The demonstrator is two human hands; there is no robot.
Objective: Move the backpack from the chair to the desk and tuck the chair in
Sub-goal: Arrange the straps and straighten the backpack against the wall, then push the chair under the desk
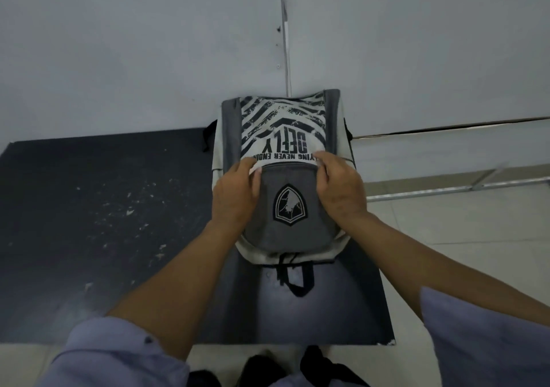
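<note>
A grey and white backpack (285, 124) with a black striped panel and a shield badge lies flat on the dark desk (104, 223), its far end against the wall. Its black carry loop (297, 276) points toward me. My left hand (235, 193) rests on the left side of the front pocket, fingers pinching the pocket's upper edge. My right hand (339, 187) lies on the right side, fingers curled over the same edge. No chair is visible in this view.
A pale wall (148, 44) with a vertical seam stands right behind the desk. Right of the desk is light tiled floor (461, 238) with a metal rail (446, 188) along it. Dark shapes (318, 363) sit below the desk's near edge.
</note>
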